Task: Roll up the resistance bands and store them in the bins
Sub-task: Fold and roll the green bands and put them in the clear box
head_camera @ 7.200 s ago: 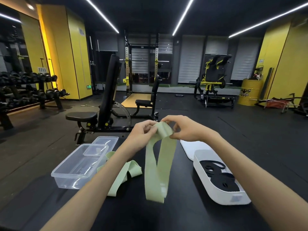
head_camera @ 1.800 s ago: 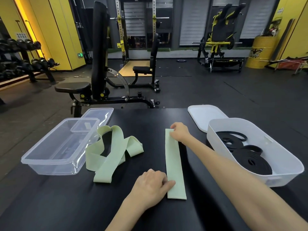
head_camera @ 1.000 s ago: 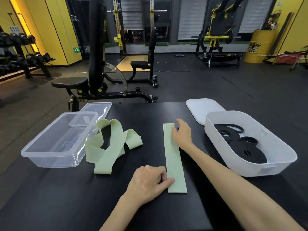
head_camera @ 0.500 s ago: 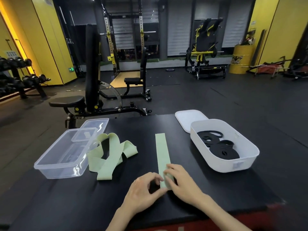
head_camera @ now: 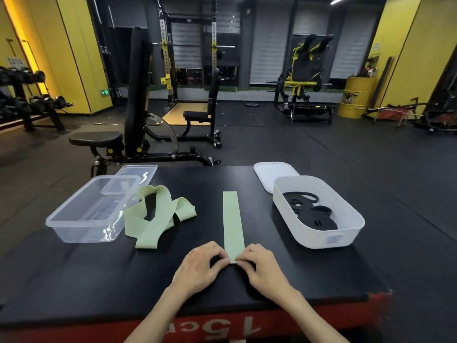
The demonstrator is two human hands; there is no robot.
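Observation:
A pale green resistance band (head_camera: 232,220) lies flat and straight on the black platform (head_camera: 74,273), running away from me. My left hand (head_camera: 201,264) and my right hand (head_camera: 263,264) pinch its near end from both sides, where a small fold starts. A second green band (head_camera: 158,215) lies loosely tangled to the left. Beside it stands a clear plastic bin (head_camera: 91,210), nothing inside. At the right, a white bin (head_camera: 319,211) holds rolled black bands (head_camera: 311,212).
A clear lid (head_camera: 138,172) lies behind the clear bin and a white lid (head_camera: 272,173) behind the white bin. The platform's red front edge (head_camera: 296,325) is close to me. A weight bench (head_camera: 128,134) stands just beyond the platform.
The band went from held up in both hands to flat on the platform. My right hand slid from its far end to its near end, joining the left; both now pinch that end.

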